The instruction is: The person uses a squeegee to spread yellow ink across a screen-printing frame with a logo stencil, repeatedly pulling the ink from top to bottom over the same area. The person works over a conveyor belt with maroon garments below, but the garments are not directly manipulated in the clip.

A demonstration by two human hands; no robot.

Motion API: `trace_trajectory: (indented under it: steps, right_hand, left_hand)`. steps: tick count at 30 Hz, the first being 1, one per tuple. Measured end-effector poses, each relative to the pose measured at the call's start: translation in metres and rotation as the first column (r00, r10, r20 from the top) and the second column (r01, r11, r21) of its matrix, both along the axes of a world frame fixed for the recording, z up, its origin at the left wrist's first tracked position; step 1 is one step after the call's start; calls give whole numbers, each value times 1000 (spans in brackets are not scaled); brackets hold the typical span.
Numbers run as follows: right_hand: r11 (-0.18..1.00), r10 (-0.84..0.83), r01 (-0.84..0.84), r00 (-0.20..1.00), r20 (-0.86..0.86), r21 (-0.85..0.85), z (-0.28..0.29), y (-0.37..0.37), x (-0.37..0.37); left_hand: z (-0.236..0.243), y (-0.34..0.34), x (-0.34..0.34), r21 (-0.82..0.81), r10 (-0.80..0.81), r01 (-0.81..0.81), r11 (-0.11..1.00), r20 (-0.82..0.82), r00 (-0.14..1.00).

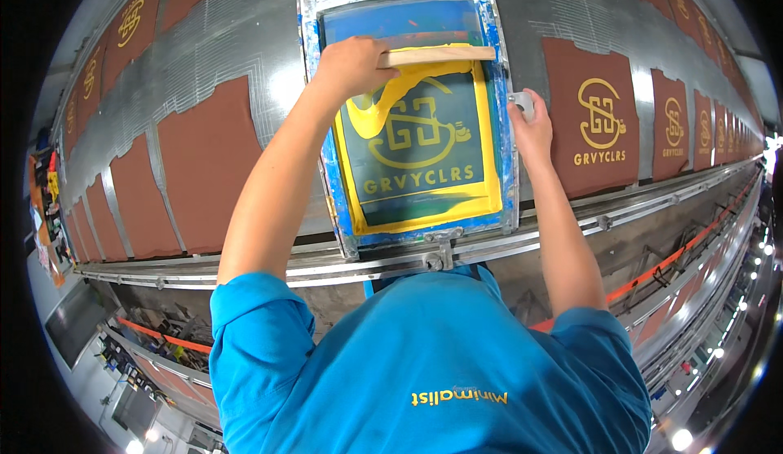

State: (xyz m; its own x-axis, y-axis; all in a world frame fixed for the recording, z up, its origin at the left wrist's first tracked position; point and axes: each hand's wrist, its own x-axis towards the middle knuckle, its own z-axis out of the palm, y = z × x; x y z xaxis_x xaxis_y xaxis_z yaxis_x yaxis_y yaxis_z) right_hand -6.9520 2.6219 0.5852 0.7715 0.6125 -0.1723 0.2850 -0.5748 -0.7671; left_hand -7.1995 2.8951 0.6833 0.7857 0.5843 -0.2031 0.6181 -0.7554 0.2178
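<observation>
A screen-printing frame (311, 34) with metal edges and blue borders lies before me, its green mesh (457, 156) bearing a round emblem and lettering. My left hand (351, 64) is closed round the left end of a wooden-handled squeegee (449, 55), which lies across the far part of the mesh. Yellow ink (371, 118) hangs in a thick curl below the squeegee and runs along the mesh's sides and near edge. At the frame's right side, my right hand (534, 130) is wrapped round a pale grey handle (522, 106). The squeegee's blade is hidden from view.
Brown fabric panels line the long metal table (285, 62). Those on the right, such as this panel (587, 119), carry a yellow print; the near left ones, like this plain panel (208, 160), are bare. A metal rail (563, 224) with clamps runs along the near edge.
</observation>
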Motion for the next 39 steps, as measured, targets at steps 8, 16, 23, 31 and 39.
trace_trajectory:
  steps: [8,16,23,31,39]
  right_hand:
    - [727,579,-687,608,543,-5,70,126,19]
    - [575,817,-661,501,286,-481,62,163,-11]
    - [653,745,-687,507,433,-320,33,84,-39]
    - [610,787,-745,529,316,-270,52,-89,-116]
    - [541,841,-810,508,188,-226,66,-14,-89]
  left_hand:
    - [14,14,-9,-74,99,-129,989,-322,942]
    - [0,9,-16,-31,130,-143,989,-251,959]
    - [-5,-66,-43,-15,194,-203,979,-236,952]
    - [1,-226,-129,-120,140,-162,980,-174,975]
    - [45,-154,-91,-322,66,-168,932,-306,950]
